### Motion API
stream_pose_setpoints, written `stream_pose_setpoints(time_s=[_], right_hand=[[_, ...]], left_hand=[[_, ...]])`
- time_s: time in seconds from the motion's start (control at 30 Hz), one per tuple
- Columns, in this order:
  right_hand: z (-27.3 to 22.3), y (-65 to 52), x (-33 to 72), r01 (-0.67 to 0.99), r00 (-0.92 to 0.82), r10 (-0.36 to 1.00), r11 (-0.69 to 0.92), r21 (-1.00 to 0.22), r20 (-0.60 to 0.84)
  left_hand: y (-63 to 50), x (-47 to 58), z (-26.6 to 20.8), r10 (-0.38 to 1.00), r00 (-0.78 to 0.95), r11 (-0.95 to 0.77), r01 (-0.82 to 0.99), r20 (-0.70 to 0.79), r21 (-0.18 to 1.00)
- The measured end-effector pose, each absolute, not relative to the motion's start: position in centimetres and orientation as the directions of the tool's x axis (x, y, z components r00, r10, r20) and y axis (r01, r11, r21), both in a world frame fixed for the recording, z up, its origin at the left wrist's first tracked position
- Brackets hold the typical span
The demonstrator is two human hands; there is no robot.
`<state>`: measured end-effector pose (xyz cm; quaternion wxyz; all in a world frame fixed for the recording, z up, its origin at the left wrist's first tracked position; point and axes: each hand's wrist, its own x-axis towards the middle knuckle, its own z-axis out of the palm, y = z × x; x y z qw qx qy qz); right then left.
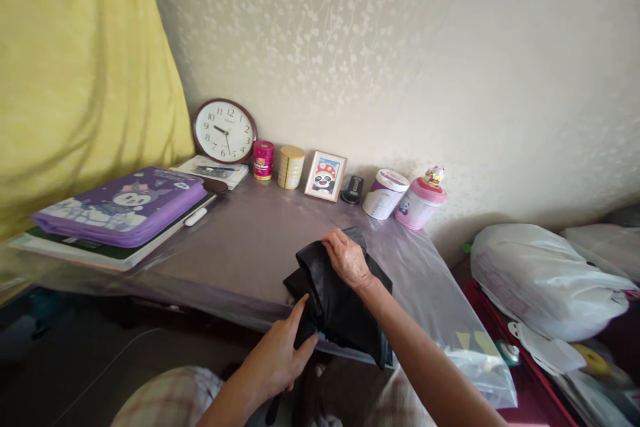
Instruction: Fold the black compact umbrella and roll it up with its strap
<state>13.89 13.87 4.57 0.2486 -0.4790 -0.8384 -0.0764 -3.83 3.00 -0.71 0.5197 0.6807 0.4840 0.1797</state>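
Folding looks underway: left hand (280,353) pinches the black bag (340,300) at its near edge, right hand (347,257) presses its far edge, fingers closed, on the desk (240,240).

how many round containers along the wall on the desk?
4: pink tin right of the clock, gold tin beside it, white tub and pink bottle right of the photo frame. None visibly hidden.

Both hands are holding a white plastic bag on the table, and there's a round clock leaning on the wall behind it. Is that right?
Not quite. In the head view the plastic bag under the left hand and right hand is black, not white. It does lie on the table, and the round clock does lean on the wall behind.
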Motion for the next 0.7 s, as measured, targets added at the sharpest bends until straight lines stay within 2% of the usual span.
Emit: stream_pose_setpoints(time_s=[0.37, 0.57, 0.7], right_hand=[[3.3, 15.1, 12.8, 0.802, -0.597, 0.752, 0.57, 0.181, 0.28], [3.0, 15.4, 13.0, 0.78, -0.625, 0.753, 0.593, 0.199, 0.206], [3.1, 15.1, 13.1, 0.791, -0.612, 0.758, 0.584, 0.183, 0.225]], left_hand=[[2.9, -3.7, -1.1, 0.854, 0.444, 0.029, 0.482, -0.272, 0.876], [2.5, -3.5, -0.8, 0.885, 0.383, 0.01, 0.554, -0.266, 0.832], [2.4, -3.4, -0.6, 0.936, 0.323, -0.076, 0.566, -0.137, 0.821]])
